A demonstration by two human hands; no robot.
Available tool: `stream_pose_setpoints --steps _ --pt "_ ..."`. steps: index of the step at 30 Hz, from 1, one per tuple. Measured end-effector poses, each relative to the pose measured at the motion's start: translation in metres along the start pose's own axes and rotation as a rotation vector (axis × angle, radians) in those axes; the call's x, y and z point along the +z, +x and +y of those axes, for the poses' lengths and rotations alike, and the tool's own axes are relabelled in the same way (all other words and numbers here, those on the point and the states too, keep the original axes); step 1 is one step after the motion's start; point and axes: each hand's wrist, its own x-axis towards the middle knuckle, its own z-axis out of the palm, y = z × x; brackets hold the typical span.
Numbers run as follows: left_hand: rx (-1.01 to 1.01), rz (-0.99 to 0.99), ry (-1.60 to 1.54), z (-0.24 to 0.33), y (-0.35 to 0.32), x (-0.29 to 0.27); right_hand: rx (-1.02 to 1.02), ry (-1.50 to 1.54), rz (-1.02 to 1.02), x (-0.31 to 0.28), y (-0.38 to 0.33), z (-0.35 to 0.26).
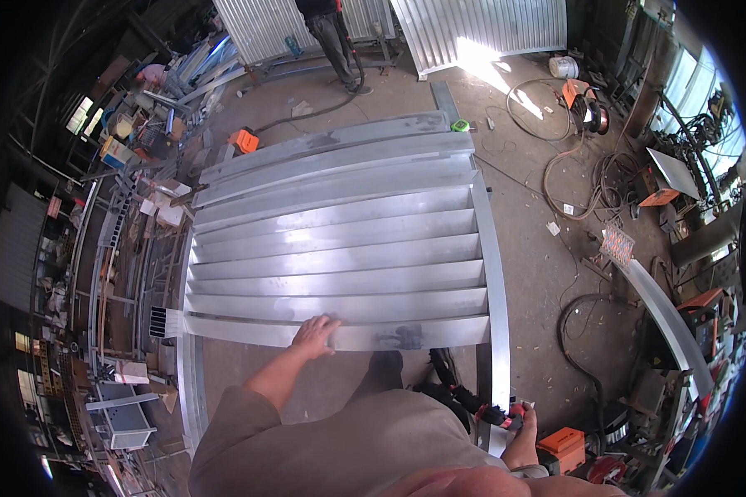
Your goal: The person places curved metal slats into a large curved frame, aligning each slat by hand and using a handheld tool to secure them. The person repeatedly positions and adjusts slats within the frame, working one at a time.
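Observation:
A metal frame with silvery louvre slats lies in front of me, the slats running crosswise between two side rails. My left hand rests on the nearest slat, its fingers curled over the upper edge. Low on the right, beside the frame's right rail, my right hand is closed round a red-and-black welding torch. A thick black cable runs from the torch toward my legs. The torch's tip cannot be made out. Two looser slats lie across the far end.
A green tape measure sits at the frame's far right corner. Hoses coil on the floor at right, near a wire spool. Orange boxes stand at lower right. Metal scrap crowds the left. Another person stands beyond.

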Motion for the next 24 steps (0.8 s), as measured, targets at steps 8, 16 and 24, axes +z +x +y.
stream_pose_setpoints --steps 8,16,24 --pt "0.017 0.036 -0.021 -0.002 0.001 0.004 -0.093 0.0 0.118 0.018 -0.024 -0.001" --pt "0.003 0.029 -0.041 -0.003 0.0 0.003 -0.398 0.162 0.171 0.04 -0.109 -0.029" --pt "0.017 0.033 -0.046 -0.003 -0.002 0.002 -0.822 0.239 0.236 0.11 -0.207 -0.047"
